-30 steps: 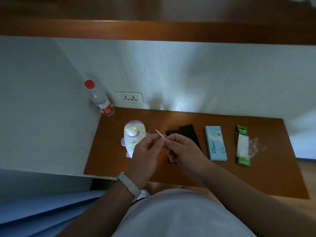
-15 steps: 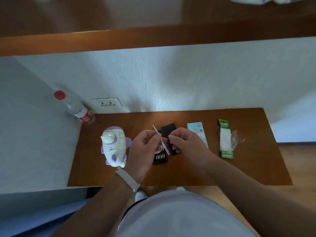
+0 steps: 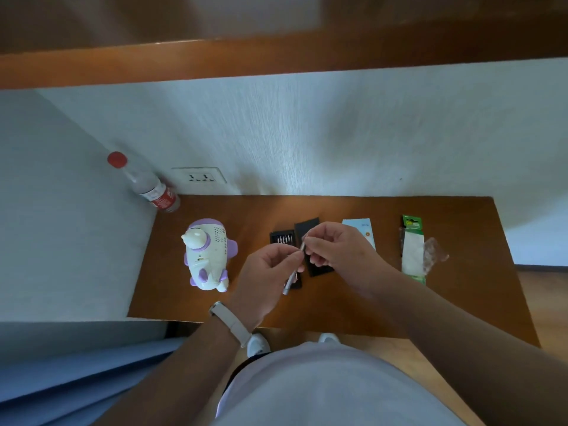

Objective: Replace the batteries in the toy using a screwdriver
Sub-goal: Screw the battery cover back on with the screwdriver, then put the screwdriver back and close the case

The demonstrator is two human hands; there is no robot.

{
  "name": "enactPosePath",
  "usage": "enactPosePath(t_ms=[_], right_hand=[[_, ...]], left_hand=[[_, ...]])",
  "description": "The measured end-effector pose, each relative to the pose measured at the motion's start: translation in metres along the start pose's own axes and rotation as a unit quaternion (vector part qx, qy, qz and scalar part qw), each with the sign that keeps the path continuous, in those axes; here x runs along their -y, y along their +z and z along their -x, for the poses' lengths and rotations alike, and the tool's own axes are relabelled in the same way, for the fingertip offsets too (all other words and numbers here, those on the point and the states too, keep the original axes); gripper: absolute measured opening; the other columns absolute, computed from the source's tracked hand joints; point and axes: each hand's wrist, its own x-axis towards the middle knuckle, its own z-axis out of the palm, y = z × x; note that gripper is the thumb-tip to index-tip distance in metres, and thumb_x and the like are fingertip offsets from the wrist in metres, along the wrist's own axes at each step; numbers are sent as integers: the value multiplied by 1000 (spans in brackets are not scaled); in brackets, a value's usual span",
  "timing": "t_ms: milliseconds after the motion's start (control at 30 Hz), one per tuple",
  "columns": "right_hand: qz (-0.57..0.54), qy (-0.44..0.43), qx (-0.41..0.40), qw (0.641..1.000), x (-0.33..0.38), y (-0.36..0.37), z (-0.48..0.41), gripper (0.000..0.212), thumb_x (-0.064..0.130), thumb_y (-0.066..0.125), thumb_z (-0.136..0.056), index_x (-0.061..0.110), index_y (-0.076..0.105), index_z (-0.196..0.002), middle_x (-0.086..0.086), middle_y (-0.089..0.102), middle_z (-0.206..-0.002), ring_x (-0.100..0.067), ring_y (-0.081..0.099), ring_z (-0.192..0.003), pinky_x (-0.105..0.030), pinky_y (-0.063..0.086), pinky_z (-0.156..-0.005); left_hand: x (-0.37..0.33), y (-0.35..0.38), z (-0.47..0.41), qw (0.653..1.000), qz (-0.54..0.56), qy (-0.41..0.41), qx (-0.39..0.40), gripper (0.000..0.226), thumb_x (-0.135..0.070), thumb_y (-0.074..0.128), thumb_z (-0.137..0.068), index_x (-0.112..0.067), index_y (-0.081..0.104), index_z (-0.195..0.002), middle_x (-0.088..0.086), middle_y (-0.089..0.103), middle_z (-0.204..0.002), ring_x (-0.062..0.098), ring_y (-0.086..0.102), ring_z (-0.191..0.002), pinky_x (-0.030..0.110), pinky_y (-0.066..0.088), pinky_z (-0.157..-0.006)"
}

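A white and purple toy lies on the left part of the brown table. My left hand pinches a thin silver screwdriver that slants over the table's middle. The fingertips of my right hand close on the screwdriver's upper tip. Behind my hands lies an open black case with several bits in it, and its black lid lies beside it. At the right lies a green battery pack with torn clear plastic.
A red-capped plastic bottle stands in the back left corner beside a wall socket. A light blue box lies between the case and the battery pack. White walls close off the table's back and left side.
The screwdriver has swung from pointing up and left to slanting down under my left hand. My right hand has moved onto its upper tip. The camera's view has shifted.
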Motion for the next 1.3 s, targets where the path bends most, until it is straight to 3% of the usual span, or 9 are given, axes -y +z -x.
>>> enactPosePath(t_ms=[167, 333, 533, 633, 767, 1033, 1100, 1200, 1300], right_hand=[[-20, 15, 22, 999, -5, -2, -2, 12, 18, 60, -96, 15, 69, -88, 2, 70, -70, -7, 64, -63, -16, 54, -62], [-46, 33, 27, 998, -13, -5, -8, 12, 16, 61, -93, 19, 69, -84, -2, 71, -71, -10, 64, -63, -20, 56, -63], [-102, 56, 49, 992, -19, -11, -23, 19, 9, 62, -93, 17, 71, -78, -4, 69, -70, -14, 63, -62, -24, 54, -62], [-86, 64, 59, 993, -23, -10, -34, 14, 7, 61, -94, 12, 69, -83, -5, 69, -70, -15, 64, -62, -23, 53, -60], [-71, 112, 59, 989, -33, -2, -54, 8, 3, 62, -93, 6, 67, -87, -8, 72, -71, -17, 67, -62, -23, 55, -59], [99, 174, 47, 979, -65, 8, -104, 6, 6, 64, -91, 8, 68, -88, -4, 73, -69, -14, 70, -61, -23, 57, -58], [151, 167, 50, 973, -73, 9, -114, 5, 10, 66, -90, 11, 70, -87, -1, 72, -68, -10, 69, -59, -20, 55, -56], [219, 149, 62, 962, -81, 10, -124, 7, 18, 67, -89, 17, 72, -86, 2, 70, -68, -4, 66, -52, -16, 51, -50], [248, 143, 72, 955, -87, 14, -130, 7, 20, 67, -91, 20, 72, -86, -1, 70, -72, -4, 64, -49, -14, 47, -45]], left_hand=[[9, 3, 3, 1000, 3, -26, 6, 21, -27, 63, -99, -37, 78, -88, -4, 75, -83, 6, 68, -72, 16, 54, -65], [18, 5, 6, 998, -48, -32, 6, 13, -27, 64, -98, -33, 74, -94, -8, 74, -81, 5, 68, -75, 16, 55, -72], [33, 6, 13, 996, -60, -53, -50, 12, -26, 65, -97, -33, 74, -93, -10, 74, -79, 4, 66, -72, 14, 55, -68], [42, 0, 13, 991, -7, -84, -100, 11, -25, 66, -96, -30, 76, -96, -3, 77, -88, 12, 71, -77, 18, 58, -70], [58, -12, -5, 980, 44, -142, -132, 14, -16, 65, -96, -23, 75, -101, -4, 79, -89, 11, 75, -80, 21, 58, -67], [107, -18, -57, 964, -39, -195, -179, 6, -20, 68, -94, -25, 69, -97, -2, 74, -95, 19, 72, -91, 43, 61, -87], [116, -17, -67, 962, -69, -190, -183, 9, -23, 69, -93, -23, 70, -101, -3, 73, -96, 18, 70, -91, 39, 61, -82], [124, -16, -77, 958, -120, -178, -188, 7, -27, 70, -92, -28, 66, -98, -12, 68, -91, 6, 64, -83, 19, 48, -63], [130, -15, -84, 958, -124, -186, -180, 7, -29, 69, -92, -31, 65, -98, -12, 67, -92, 1, 62, -79, 15, 42, -56]])
